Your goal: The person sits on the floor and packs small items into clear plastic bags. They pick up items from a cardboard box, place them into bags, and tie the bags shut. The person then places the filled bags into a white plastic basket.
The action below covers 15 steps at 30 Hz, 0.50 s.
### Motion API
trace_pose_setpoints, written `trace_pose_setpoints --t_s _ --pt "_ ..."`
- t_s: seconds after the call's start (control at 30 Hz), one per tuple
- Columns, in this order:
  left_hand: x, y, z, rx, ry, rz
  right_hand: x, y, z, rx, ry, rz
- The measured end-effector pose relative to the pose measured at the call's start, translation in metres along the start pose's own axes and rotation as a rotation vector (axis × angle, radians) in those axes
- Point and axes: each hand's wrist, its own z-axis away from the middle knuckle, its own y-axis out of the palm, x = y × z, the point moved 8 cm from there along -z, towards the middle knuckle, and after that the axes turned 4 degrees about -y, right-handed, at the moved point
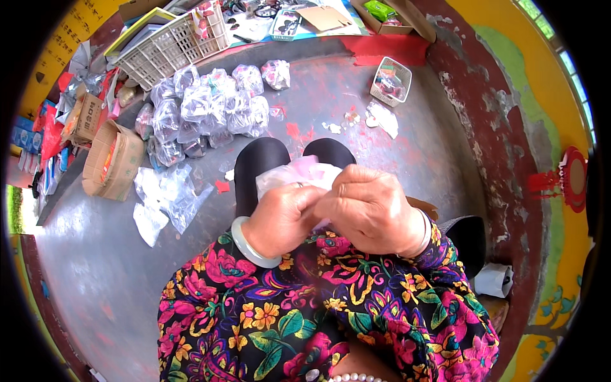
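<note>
Over my lap my left hand and my right hand are brought together, fingers closed and pinched close to each other. Between and behind them a white and pink plastic bag bulges out, resting near my knees. My fingers grip its gathered edge, though the exact spot is hidden behind the knuckles. What the bag contains does not show. A pale bangle circles my left wrist.
A heap of filled clear plastic bags lies on the floor ahead. To its left stand an open cardboard box and loose plastic sheets. A white basket sits at the far right, below a cluttered table.
</note>
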Motion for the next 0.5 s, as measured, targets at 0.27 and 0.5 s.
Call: trace_pose_setpoints --t_s 0.27,0.5 --pt "0.018 -0.004 0.001 0.056 -0.266 0.157 -0.068 0.017 0.040 0.140 0.770 -0.487" --pt "0.012 -0.021 -0.004 0.019 -0.210 -0.007 -0.073 0.070 0.075 0.000 0.962 -0.972"
